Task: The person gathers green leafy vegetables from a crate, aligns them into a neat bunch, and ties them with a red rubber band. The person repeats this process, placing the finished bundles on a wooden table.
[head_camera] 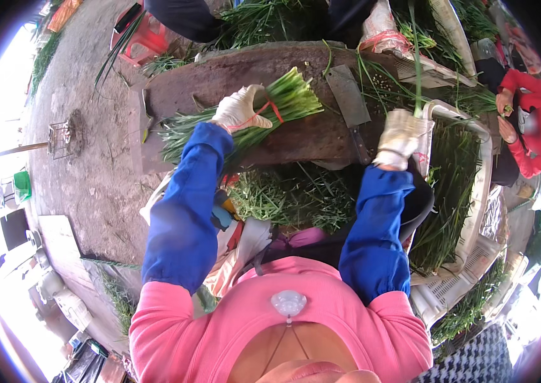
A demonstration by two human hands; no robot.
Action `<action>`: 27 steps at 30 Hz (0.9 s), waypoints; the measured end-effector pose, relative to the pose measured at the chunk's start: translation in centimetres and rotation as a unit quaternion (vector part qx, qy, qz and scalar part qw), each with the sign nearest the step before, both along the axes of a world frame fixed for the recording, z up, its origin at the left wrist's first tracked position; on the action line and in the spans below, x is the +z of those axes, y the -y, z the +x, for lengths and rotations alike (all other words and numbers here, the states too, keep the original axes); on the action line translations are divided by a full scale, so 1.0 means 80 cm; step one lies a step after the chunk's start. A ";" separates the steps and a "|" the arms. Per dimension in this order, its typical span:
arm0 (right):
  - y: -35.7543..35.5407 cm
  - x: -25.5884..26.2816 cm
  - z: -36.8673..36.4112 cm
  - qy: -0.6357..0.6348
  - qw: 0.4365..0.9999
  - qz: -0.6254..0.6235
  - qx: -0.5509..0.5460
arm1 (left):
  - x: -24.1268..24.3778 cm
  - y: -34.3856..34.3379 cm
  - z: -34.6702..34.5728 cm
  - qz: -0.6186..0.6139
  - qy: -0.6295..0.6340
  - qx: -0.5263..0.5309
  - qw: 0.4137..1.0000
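Observation:
A bunch of chive-like greens (294, 95) lies slantwise on the dark wooden board (294, 146), its pale cut ends pointing right. My left hand (241, 109), in a whitish glove, grips it near those ends. A red tie (275, 111) circles the bunch, and a thin red strand crosses the glove. My right hand (398, 138), gloved and blurred by motion, is over the right side beside a white crate (485, 158). A long green leaf (417, 62) rises from its closed fingers. Between my hands, a cleaver (349, 98) rests flat, handle towards me.
Loose greens (289, 196) are heaped below the board's near edge. More greens (450, 191) fill the crate at right. A person in red (533, 124) works farther right; another person's dark-clad leg (182, 19) is across the board. A red plastic stool (148, 40) stands at upper left.

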State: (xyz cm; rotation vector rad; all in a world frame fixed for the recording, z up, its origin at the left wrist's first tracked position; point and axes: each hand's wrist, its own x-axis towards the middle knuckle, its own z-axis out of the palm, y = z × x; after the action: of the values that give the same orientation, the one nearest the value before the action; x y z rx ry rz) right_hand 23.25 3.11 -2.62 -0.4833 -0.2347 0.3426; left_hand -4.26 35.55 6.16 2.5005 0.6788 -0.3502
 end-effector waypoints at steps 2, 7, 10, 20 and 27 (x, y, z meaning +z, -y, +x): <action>-0.050 0.002 -0.069 0.015 0.982 -0.140 0.128 | 0.009 -0.007 0.014 0.003 -0.024 -0.019 1.000; -0.163 -0.026 -0.152 0.030 0.884 -0.461 -0.071 | -0.012 0.060 0.011 0.047 0.055 -0.011 0.997; -0.182 -0.053 -0.156 0.095 0.921 -0.372 0.063 | -0.022 0.085 0.002 0.098 0.060 0.019 0.993; -0.200 -0.015 -0.356 -0.282 0.894 -0.219 0.270 | -0.041 -0.026 0.024 -0.146 0.005 -0.039 0.988; -0.223 -0.018 -0.352 -0.064 0.928 -0.240 0.278 | 0.009 -0.012 -0.003 0.174 0.000 -0.054 0.983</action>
State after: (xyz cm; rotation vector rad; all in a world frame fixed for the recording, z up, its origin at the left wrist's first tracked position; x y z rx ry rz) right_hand -4.90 20.96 -4.06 -0.8751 -0.1555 0.9990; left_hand -4.53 36.52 6.85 2.8762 0.6530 -0.2917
